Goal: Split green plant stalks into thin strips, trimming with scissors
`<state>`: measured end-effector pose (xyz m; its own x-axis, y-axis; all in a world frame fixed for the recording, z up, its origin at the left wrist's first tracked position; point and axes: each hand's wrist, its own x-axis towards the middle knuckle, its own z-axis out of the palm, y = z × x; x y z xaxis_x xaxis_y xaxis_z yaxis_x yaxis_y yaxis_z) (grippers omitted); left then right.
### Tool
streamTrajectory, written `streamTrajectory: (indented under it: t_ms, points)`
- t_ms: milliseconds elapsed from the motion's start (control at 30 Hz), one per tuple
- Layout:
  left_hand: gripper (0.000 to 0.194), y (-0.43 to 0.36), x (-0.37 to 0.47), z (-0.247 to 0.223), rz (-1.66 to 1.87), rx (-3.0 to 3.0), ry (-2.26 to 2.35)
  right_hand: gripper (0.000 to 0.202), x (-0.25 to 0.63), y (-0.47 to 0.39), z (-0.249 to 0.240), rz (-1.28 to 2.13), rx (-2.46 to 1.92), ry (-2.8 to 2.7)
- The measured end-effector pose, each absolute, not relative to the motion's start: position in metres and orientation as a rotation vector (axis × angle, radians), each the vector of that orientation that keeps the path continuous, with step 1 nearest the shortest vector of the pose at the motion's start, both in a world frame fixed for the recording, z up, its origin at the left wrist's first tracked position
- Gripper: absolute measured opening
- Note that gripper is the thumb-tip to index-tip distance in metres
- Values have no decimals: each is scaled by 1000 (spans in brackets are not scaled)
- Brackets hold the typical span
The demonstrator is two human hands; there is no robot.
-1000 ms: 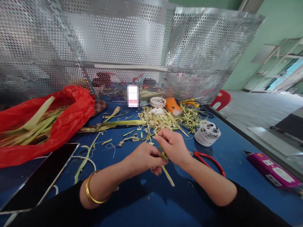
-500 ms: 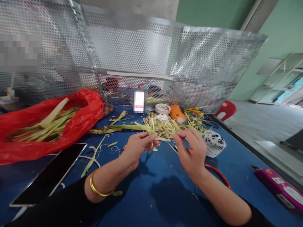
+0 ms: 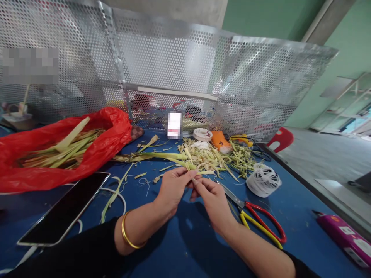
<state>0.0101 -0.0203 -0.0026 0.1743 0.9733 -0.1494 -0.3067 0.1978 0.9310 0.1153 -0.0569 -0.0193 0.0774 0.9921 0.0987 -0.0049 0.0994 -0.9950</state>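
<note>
Both hands meet over the blue table, working on a pale green husk-like leaf strip [image 3: 189, 165]. My left hand [image 3: 171, 189] pinches the strip between thumb and fingers. Close against those fingertips, my right hand [image 3: 216, 202] is closed in a pinch too, at the strip's lower end; its exact grip is partly hidden. Just beyond the hands lies a heap of shredded strips [image 3: 207, 156]. Scissors [image 3: 242, 203] with a red and a yellow handle lie right of my right hand.
On the left, a red plastic bag [image 3: 116, 129] holds long leaves, with a tablet [image 3: 66, 208] in front. To the right sit a bundle of white strapping [image 3: 263, 181] and a purple box [image 3: 343, 239]. A tape roll [image 3: 202, 134], an orange packet [image 3: 220, 141] and a perforated metal screen [image 3: 168, 54] stand behind.
My right hand has moved left and nearer, from apart to touching my left hand's fingertips. The scissors, mostly covered before, now show. The view has shifted slightly.
</note>
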Motion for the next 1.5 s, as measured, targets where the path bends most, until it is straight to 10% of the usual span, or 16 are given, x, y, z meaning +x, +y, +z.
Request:
streamTrajectory:
  t_ms: [733, 1267, 1500]
  points:
    - [20, -17, 6, 3, 990, 967, 845, 29, 121, -57, -24, 935, -1226, -1445]
    - [21, -9, 0, 5, 1014, 952, 930, 21, 135, -67, -3, 114, -1342, -1969]
    - [18, -13, 0, 4, 707, 982, 827, 28, 166, -35, 2, 971, -1280, -1246]
